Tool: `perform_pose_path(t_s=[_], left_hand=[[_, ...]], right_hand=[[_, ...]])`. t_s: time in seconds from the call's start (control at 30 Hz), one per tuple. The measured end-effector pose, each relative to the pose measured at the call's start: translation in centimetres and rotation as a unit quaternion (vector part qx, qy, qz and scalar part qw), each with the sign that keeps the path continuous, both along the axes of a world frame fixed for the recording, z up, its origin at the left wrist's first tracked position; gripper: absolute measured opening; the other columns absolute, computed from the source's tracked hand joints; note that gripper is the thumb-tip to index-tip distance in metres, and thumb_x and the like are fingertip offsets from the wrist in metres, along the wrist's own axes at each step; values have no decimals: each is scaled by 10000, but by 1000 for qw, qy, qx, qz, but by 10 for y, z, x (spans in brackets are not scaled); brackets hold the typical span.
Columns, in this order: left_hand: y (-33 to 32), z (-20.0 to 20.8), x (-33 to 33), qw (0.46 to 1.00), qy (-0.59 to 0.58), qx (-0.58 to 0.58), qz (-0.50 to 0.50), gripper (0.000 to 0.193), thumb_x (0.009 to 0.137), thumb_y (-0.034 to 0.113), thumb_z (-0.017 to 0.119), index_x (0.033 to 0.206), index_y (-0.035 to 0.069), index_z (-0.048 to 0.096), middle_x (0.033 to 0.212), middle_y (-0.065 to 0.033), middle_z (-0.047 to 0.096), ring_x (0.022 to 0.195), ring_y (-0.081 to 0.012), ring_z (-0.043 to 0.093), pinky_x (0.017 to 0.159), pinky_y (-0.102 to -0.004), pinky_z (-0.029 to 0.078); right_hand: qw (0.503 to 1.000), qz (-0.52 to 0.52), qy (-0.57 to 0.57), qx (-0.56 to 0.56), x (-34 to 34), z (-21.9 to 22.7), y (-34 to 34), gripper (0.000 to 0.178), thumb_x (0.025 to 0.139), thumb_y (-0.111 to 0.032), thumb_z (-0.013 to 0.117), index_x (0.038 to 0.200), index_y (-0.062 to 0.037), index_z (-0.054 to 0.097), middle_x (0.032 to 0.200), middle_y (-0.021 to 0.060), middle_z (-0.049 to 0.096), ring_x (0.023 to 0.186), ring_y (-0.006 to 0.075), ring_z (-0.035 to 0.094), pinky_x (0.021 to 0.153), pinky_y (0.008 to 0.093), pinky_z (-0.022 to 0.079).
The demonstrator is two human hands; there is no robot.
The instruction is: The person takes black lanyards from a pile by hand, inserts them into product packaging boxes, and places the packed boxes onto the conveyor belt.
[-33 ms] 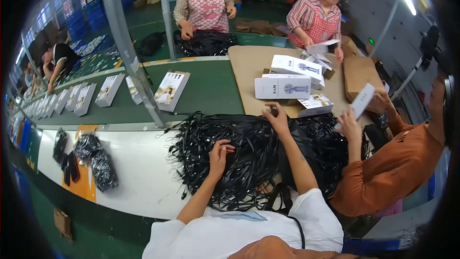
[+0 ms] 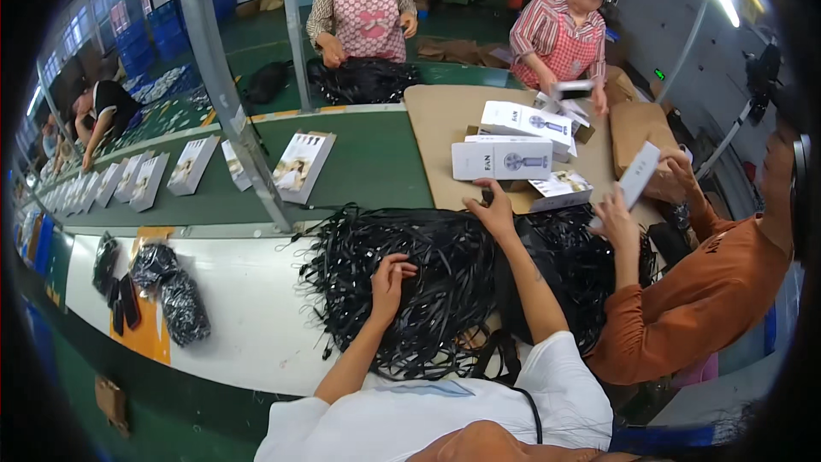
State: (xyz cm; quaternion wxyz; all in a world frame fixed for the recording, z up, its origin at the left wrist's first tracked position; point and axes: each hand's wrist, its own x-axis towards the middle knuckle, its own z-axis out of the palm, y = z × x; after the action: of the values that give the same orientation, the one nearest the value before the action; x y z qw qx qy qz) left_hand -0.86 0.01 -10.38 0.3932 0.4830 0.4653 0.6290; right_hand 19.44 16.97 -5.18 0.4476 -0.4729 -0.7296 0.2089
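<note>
A wide heap of thin black straps (image 2: 445,291), looking like lanyards with shiny metal bits, lies on the white bench in front of me. My left hand (image 2: 390,284) rests over the middle of the heap, fingers loosely bent and apart, with no item seen in it. At the far edge of the heap, my right hand (image 2: 494,212) is closed around a small black thing, too small to make out. Just beyond its fingers lies a white carton (image 2: 502,160) with a fan printed on it. Another white carton (image 2: 528,121) rests behind that one.
A brown cardboard sheet (image 2: 432,133) carries the cartons. On the green belt (image 2: 376,175), several printed boxes stand beyond a metal post (image 2: 224,94). Bagged black items (image 2: 184,306) lie left. A co-worker in an orange top (image 2: 705,291) holds a white box (image 2: 639,173) close at right.
My hands stay almost where they were. The co-worker at right tilts the white box a little differently, and the far worker in red stripes has turned the carton in hand.
</note>
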Motion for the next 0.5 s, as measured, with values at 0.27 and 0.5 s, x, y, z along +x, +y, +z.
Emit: perform_pose_path(t_s=[0.27, 0.5], left_hand=[[-2, -3, 2, 1000, 6, -9, -16, 231, 950, 137, 373, 1053, -25, 502, 878, -107, 629, 782, -147, 601, 746, -260, 471], [-32, -16, -21, 999, 14, -31, 30, 230, 950, 153, 391, 1058, -18, 501, 889, -110, 624, 800, -150, 593, 761, -265, 463]], right_hand=[[835, -191, -515, 34, 4, -29, 124, 961, 594, -184, 766, 1385, -48, 239, 890, 121, 599, 745, 248, 615, 600, 389, 506], [98, -131, -775, 611, -98, 47, 130, 650, 624, -213, 753, 1199, -104, 471, 1072, 79, 511, 984, 261, 483, 669, 492, 507]])
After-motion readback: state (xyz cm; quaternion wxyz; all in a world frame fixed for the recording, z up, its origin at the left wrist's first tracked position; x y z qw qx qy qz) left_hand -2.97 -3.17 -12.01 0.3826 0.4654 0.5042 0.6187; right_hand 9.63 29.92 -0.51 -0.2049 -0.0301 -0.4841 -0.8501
